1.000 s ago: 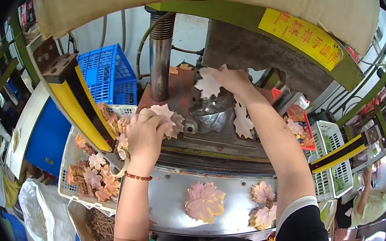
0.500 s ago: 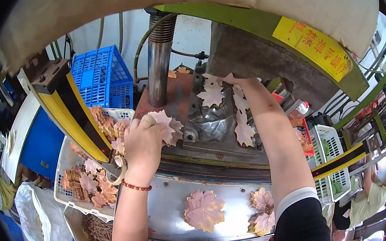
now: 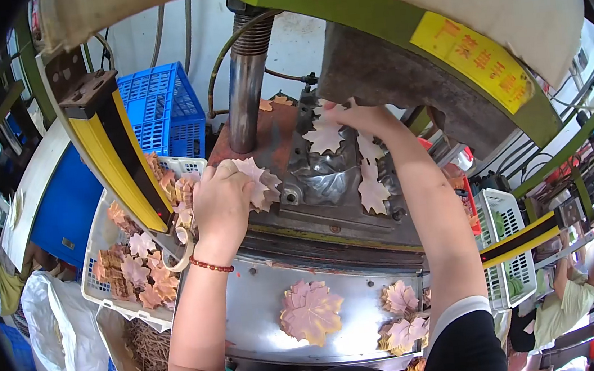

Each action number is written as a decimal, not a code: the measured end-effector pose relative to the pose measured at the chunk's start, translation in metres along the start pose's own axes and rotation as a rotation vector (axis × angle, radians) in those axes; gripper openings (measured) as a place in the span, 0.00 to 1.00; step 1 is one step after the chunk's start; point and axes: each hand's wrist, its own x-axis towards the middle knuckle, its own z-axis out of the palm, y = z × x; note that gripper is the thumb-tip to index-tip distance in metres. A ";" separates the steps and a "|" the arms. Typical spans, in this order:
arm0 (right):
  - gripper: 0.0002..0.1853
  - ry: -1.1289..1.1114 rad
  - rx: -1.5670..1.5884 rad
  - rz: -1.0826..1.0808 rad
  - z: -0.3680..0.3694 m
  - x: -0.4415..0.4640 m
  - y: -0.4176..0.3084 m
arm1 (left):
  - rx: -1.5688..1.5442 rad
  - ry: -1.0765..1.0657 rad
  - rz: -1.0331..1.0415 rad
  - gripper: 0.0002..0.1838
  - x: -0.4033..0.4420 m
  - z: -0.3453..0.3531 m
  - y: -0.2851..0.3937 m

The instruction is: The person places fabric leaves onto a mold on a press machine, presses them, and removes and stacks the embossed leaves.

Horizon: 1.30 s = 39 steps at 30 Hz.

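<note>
My left hand (image 3: 221, 202) is closed around a small stack of pink fabric leaves (image 3: 259, 184), held at the left edge of the press bed. Farther back, my right hand (image 3: 350, 116) reaches over the metal die (image 3: 322, 183). Its fingers stretch out over a pink leaf (image 3: 325, 139) lying on the die; the fingertips are small and partly hidden. To the right of that leaf, another leaf (image 3: 374, 195) lies along the die's side. On the metal shelf in front of me rest a large leaf stack (image 3: 311, 313) and smaller leaf piles (image 3: 404, 333).
A steel column (image 3: 244, 111) and the heavy press head (image 3: 402, 80) stand close to my hands. Yellow-black guards (image 3: 118, 168) flank the bed. A white basket of leaves (image 3: 95, 294) is at left, with a blue crate (image 3: 159, 113) behind. A person (image 3: 560, 310) is at far right.
My right hand has shifted left, from the die's right side to over the leaf in the middle. My left hand keeps its leaf stack in nearly the same place. The view has tilted slightly.
</note>
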 end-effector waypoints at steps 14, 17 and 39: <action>0.10 0.259 -0.375 -0.060 -0.024 -0.113 -0.054 | 0.021 -0.015 -0.044 0.05 0.002 0.004 -0.005; 0.11 0.155 -0.198 0.151 -0.023 -0.164 -0.046 | 0.097 0.059 -0.016 0.05 0.003 0.001 0.002; 0.16 0.213 0.684 0.277 -0.033 -0.075 -0.068 | -0.435 -0.209 0.243 0.06 0.020 0.037 0.072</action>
